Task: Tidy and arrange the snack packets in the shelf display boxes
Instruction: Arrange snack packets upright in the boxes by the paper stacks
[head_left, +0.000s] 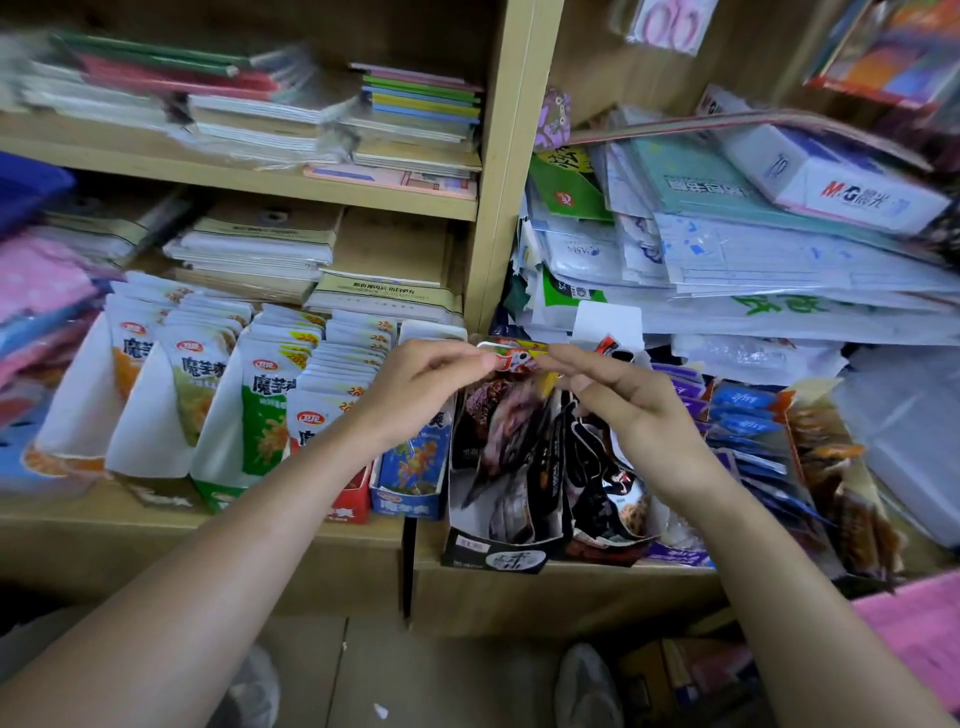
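As left hand (415, 384) and right hand (634, 410) pinch packet (519, 357), print blurs

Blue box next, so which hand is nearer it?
Left. Both hands pinch one packet; the left hand is just above the blue box, the right hand over the black packets.

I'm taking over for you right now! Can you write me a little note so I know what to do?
Hands: left hand and right hand both pinch one red packet above the black box.
Done: white packets on the left stand in neat rows.
Left: place the red packet; dark packets in the black box lie jumbled; blue packets beside it slant.
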